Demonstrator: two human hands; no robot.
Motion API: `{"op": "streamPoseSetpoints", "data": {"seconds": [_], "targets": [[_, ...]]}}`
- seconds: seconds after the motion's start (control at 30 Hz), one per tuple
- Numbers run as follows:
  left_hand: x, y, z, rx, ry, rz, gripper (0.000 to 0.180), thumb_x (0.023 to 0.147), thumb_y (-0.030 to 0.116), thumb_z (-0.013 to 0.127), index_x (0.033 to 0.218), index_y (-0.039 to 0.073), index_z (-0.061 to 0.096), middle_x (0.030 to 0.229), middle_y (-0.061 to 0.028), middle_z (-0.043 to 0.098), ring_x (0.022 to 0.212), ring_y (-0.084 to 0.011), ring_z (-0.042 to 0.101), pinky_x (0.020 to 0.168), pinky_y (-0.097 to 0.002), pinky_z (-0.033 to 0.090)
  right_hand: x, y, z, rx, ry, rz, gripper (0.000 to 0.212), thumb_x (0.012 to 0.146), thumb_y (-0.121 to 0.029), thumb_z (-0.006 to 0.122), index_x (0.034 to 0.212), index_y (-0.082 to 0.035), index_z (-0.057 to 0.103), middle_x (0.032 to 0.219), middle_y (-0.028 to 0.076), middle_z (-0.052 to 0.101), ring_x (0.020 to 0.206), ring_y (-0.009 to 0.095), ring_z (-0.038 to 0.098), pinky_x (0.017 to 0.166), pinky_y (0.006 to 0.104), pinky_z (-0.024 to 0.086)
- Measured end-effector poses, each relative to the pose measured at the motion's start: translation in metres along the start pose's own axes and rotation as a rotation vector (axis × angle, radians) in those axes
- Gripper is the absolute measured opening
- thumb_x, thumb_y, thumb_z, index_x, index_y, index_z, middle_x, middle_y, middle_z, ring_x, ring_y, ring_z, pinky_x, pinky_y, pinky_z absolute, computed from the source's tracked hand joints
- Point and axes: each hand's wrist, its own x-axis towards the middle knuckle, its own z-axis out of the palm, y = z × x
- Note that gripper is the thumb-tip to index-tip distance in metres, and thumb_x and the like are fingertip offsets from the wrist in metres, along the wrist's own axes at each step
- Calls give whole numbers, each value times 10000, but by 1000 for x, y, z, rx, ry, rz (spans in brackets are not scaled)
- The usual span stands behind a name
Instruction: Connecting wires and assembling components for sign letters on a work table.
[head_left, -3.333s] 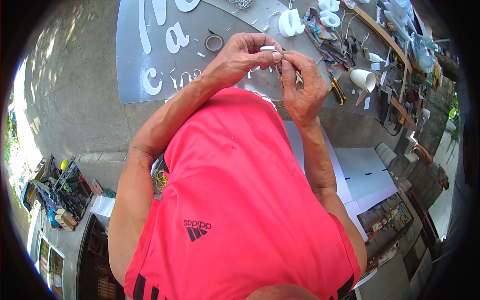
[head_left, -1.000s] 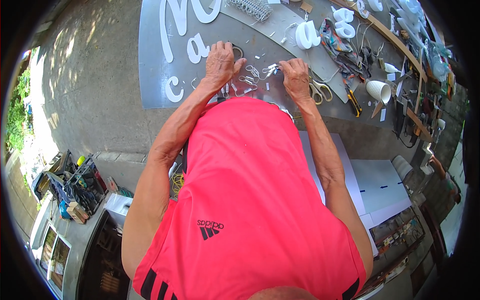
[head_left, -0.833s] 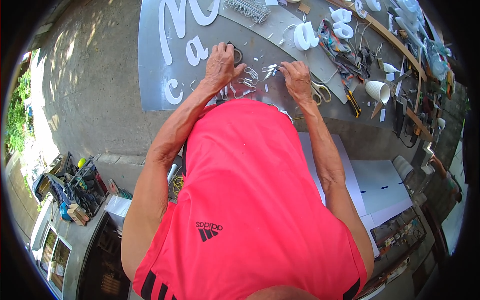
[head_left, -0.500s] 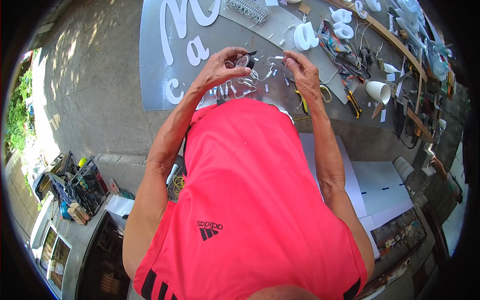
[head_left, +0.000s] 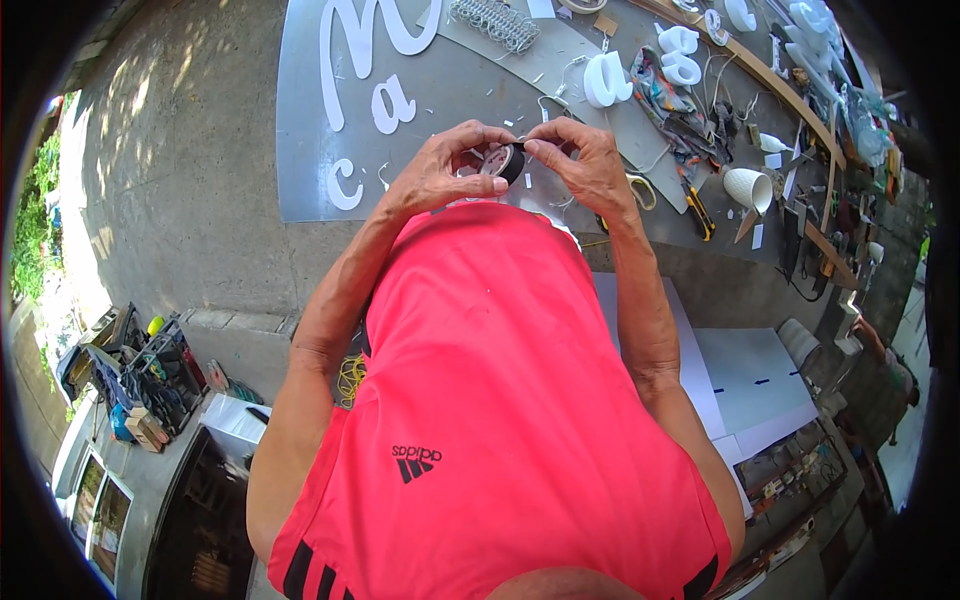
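My left hand (head_left: pixel 442 168) is curled around a roll of black tape (head_left: pixel 514 166), its pale core facing the thumb. Finger and thumb of my right hand (head_left: pixel 588 165) are pinched at the roll's upper edge, on a short black end of the tape. A thin pale bit shows at the fingertips; I cannot make out what it is. Both hands are close together over the near edge of the grey metal table (head_left: pixel 470 85). Small white light modules on wire lie around them, mostly hidden behind the hands.
Flat white letter cut-outs (head_left: pixel 392 103) lie to the left, a wire mesh coil (head_left: pixel 495 24) beyond. Rightward are thick white letters (head_left: pixel 606 80), a crumpled cloth (head_left: pixel 660 88), scissors (head_left: pixel 642 192), a yellow cutter knife (head_left: pixel 699 210) and a white cup (head_left: pixel 748 188). A person (head_left: pixel 890 360) is at far right.
My right hand has moved left to the tape roll and now pinches at its edge. The left hand has shifted slightly down and right with the roll.
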Motion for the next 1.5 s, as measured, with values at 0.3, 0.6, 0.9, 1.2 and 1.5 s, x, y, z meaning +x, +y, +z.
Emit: {"op": "streamPoseSetpoints", "data": {"seconds": [0.3,0.6,0.9,1.2,1.5], "targets": [[-1,17,3,403,2,100,594,707,275,798,1194,-40,673,1047,-170,693,947,-241,681,866,-355,532,-11,-12,8,-322,28,-240,115,899,-152,682,879,-39,687,838,92,666,821,291,646,733,411,505],[-9,44,16,479,90,25,503,705,234,807,1056,-109,699,829,-132,701,710,-168,635,702,-318,537,-28,-42,5,-522,86,-470,116,836,-94,721,857,-45,618,833,91,596,819,307,591,726,430,485],[-15,41,8,496,-78,-217,559,701,380,775,1042,-61,738,745,-159,687,635,-224,571,656,-384,494,-36,-49,-9,-272,-7,-85,143,930,-142,674,914,-1,660,773,100,631,704,236,582,653,391,459],[-23,53,8,194,-236,-190,617,750,410,777,1135,-70,719,895,-120,710,846,-187,661,800,-310,521,-33,-50,-24,-160,-128,92,181,985,-168,668,995,13,676,755,-5,609,704,70,484,604,274,397],[-26,42,-6,340,-256,-367,416,798,270,783,1021,-78,736,1041,-130,713,824,-164,657,757,-319,540,-41,-40,6,-125,-78,-77,166,973,-154,649,998,10,657,774,103,657,697,213,594,663,341,469]]}}
